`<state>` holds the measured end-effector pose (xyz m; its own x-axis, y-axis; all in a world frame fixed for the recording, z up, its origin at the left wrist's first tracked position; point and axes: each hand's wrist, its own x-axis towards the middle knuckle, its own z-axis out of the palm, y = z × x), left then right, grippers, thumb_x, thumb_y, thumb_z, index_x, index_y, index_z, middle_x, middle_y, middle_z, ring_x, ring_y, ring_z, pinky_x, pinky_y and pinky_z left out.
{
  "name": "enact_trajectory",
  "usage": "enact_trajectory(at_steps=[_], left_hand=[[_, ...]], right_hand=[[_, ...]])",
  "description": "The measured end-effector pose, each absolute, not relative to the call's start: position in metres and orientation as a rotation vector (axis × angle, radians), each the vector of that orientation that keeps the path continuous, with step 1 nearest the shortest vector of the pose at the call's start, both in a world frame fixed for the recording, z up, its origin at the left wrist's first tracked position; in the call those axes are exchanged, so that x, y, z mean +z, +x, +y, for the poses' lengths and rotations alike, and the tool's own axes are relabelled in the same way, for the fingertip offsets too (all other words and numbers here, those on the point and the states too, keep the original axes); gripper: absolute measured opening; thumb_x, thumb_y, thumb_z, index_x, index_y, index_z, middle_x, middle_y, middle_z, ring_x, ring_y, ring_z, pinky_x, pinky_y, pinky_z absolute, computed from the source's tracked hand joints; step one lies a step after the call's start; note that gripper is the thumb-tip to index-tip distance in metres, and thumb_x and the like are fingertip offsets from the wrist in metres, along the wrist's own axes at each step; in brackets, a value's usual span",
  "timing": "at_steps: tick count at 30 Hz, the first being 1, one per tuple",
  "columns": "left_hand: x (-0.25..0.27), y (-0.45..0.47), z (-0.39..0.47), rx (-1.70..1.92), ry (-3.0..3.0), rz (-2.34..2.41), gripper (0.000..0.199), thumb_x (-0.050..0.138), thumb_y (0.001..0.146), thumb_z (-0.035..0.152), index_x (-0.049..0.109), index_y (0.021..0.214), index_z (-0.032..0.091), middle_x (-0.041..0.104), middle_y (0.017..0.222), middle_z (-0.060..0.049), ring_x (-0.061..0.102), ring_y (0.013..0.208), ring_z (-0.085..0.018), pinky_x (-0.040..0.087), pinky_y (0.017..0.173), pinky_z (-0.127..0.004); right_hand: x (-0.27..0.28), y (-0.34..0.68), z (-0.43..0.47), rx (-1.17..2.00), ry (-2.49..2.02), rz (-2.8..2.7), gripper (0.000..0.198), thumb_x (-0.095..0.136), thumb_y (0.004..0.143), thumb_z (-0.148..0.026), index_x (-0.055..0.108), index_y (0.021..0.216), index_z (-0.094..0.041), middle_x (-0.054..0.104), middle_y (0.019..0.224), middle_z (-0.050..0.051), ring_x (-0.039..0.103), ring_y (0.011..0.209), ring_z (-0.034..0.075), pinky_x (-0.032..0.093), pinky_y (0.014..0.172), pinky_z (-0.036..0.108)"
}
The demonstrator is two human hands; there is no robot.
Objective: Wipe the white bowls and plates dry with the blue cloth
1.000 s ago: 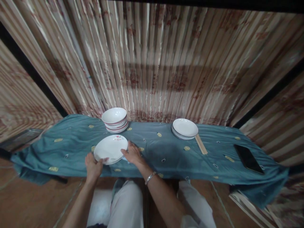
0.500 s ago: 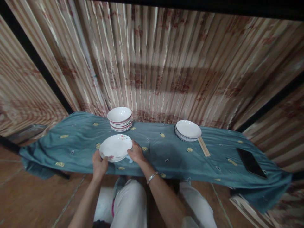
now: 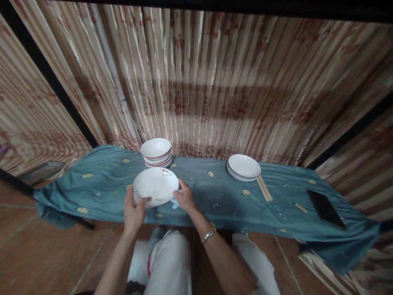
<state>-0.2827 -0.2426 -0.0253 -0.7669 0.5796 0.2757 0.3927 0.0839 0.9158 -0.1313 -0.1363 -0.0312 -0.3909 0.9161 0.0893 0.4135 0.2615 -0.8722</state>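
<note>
Up since the earlier frame: white plate [image 3: 156, 184] w/ floral print, now lifted a bit, its far rim overlapping the base of the bowl stack in view; other dishes, chopsticks & phone stayed put. Nearest, at bottom: person's legs [image 3: 172, 262] in pale trousers, pink loop [image 3: 148, 265] beside one. Both forearms reach fwd, silver bracelet [image 3: 207, 236] on R wrist. L hand [image 3: 134, 211] pinches plate's near-L rim, thumb on top, fingers round the outside; R hand [image 3: 186, 196] pinches the R rim, thumb up top too. Plate's btwn them, above L-centre of the surface, in front of the bowl stack; can't tell if another plate sits under it. Small pale-blue patch [image 3: 175, 203] just below R hand, unclear if rag or print. Surface [image 3: 233, 213] = teal cloth w/ yellow pineapple prints, wrinkled, hanging over both ends. Dark phone [image 3: 326, 209] lies flat near R end. Chopsticks [image 3: 264, 189] lie bunched, far end at the rim of a stack of plates [image 3: 244, 166], dark-edged, R of centre. Bowl stack [image 3: 156, 148], reddish rims, stands L of centre near the back edge, well apart from those plates. Behind everything: striped pleated curtain [image 3: 196, 73] w/ reddish motifs, black posts [image 3: 49, 76] either side.
</note>
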Motion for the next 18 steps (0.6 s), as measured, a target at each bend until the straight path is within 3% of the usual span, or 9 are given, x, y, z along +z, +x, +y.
enact_trajectory(at_steps=[3, 7, 13, 18], left_hand=[[-0.005, -0.247, -0.239, 1.889, 0.922, 1.819, 0.08, 0.066, 0.066, 0.033, 0.041, 0.14, 0.016, 0.052, 0.137, -0.013, 0.049, 0.124, -0.032, 0.042, 0.103, -0.042], [0.009, -0.198, -0.228, 1.801, 0.644, 1.539, 0.093, 0.068, 0.069, 0.034, 0.023, 0.15, 0.026, 0.063, 0.119, -0.01, 0.063, 0.103, -0.026, 0.055, 0.081, -0.038], [0.008, -0.152, -0.198, 1.749, 0.496, 1.244, 0.097, 0.069, 0.065, 0.021, 0.023, 0.149, 0.033, 0.067, 0.095, -0.004, 0.065, 0.08, -0.017, 0.056, 0.069, -0.032], [-0.007, -0.132, -0.18, 1.622, 0.482, 1.178, 0.099, 0.069, 0.059, 0.015, 0.027, 0.147, 0.036, 0.067, 0.099, -0.001, 0.064, 0.072, -0.014, 0.055, 0.065, -0.029]], right_hand=[[-0.034, -0.101, -0.134, 1.085, -1.166, -1.824, 0.063, 0.051, 0.071, -0.016, 0.05, 0.133, -0.017, 0.06, 0.131, 0.007, 0.057, 0.119, 0.022, 0.044, 0.102, 0.036], [-0.035, -0.056, -0.124, 1.044, -1.127, -1.719, 0.061, 0.05, 0.069, -0.017, 0.053, 0.13, -0.018, 0.063, 0.125, 0.007, 0.06, 0.112, 0.023, 0.049, 0.096, 0.038], [-0.042, 0.0, -0.113, 0.896, -1.173, -1.678, 0.049, 0.052, 0.077, -0.026, 0.055, 0.125, -0.02, 0.067, 0.118, 0.007, 0.061, 0.11, 0.025, 0.049, 0.096, 0.045], [-0.043, 0.042, -0.112, 0.541, -1.313, -1.62, 0.057, 0.045, 0.087, -0.045, 0.045, 0.133, -0.012, 0.056, 0.132, 0.019, 0.051, 0.125, 0.029, 0.039, 0.106, 0.049]])
